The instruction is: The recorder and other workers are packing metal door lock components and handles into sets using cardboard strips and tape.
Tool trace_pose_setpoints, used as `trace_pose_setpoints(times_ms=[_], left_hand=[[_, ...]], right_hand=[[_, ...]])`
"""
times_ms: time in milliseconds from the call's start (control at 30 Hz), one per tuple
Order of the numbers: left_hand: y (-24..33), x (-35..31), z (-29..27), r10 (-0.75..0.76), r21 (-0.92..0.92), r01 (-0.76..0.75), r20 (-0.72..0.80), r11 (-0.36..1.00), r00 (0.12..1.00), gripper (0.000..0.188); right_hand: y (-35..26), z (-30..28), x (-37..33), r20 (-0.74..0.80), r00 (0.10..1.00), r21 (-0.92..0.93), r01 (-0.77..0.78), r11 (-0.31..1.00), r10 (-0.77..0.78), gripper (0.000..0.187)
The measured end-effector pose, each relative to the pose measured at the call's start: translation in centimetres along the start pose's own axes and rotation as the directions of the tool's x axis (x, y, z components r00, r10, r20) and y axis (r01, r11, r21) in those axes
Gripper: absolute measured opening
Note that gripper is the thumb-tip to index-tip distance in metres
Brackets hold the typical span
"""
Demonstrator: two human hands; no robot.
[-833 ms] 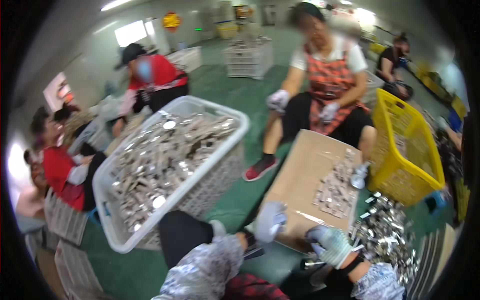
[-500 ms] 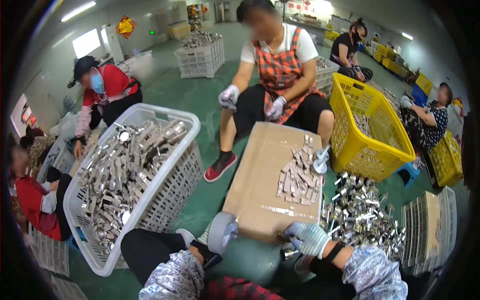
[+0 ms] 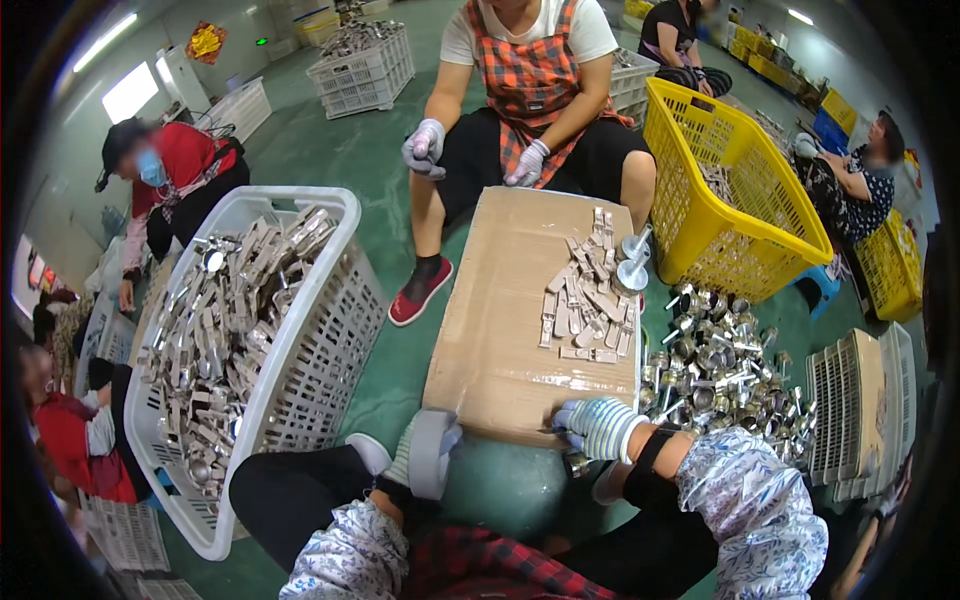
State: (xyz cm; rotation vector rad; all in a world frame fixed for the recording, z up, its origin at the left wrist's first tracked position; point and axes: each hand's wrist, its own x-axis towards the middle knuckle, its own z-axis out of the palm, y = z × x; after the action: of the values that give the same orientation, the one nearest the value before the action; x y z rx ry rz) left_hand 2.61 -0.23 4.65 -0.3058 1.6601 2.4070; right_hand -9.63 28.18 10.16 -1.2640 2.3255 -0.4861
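Observation:
My left hand (image 3: 401, 462), in a striped glove, is closed around a grey ring like a roll of tape (image 3: 431, 454), beside the near left corner of a cardboard sheet (image 3: 490, 330). My right hand (image 3: 603, 426), also gloved, has its fingers bent over the sheet's near right edge; the thumb is hard to make out. Flat beige-silver metal pieces (image 3: 590, 290) lie in a loose heap on the sheet's right half. Two round metal discs with stems (image 3: 632, 272) stand at its right edge. A pile of shiny metal cups with stems (image 3: 715, 365) spreads on the floor to the right.
A white crate (image 3: 305, 370) full of metal pieces stands at my left. A yellow crate (image 3: 735, 240) is at the far right. Opposite sits a person in a checked apron (image 3: 540, 95) with gloved hands. Stacked crates (image 3: 845, 405) flank the right; other people sit further off.
My view has tipped down, so the scene sits higher. Both hands stay at the near edge of the cardboard; the grey ring has turned slightly. The person at the left leans further down.

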Motion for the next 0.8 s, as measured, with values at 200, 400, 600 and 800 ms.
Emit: trace_pose_setpoints(times_ms=[200, 400, 600, 800], left_hand=[[-5.2, 1.8, -3.4, -0.068, -0.567, 0.074, 0.031, 0.82, 0.997, 0.022], [-6.5, 2.1, -4.1, -0.019, -0.547, 0.046, 0.055, 0.836, 0.998, 0.028], [-7.8, 2.4, -3.4, 0.05, -0.507, -0.05, -0.013, 0.86, 0.999, 0.026], [-5.1, 2.1, -0.3, -0.04, -0.352, 0.033, -0.014, 0.935, 0.999, 0.022]], right_hand=[[2.1, 2.1, 0.8, -0.085, 0.996, 0.151, -0.001, 0.989, 0.014, 0.023], [1.8, 2.2, 1.9, -0.114, 0.993, 0.078, -0.012, 0.997, 0.021, 0.021], [1.4, 1.8, 2.2, -0.11, 0.991, -0.038, 0.069, 0.997, -0.073, 0.023], [1.5, 1.5, 2.4, -0.046, 0.992, -0.113, 0.108, 0.988, -0.114, 0.026]])
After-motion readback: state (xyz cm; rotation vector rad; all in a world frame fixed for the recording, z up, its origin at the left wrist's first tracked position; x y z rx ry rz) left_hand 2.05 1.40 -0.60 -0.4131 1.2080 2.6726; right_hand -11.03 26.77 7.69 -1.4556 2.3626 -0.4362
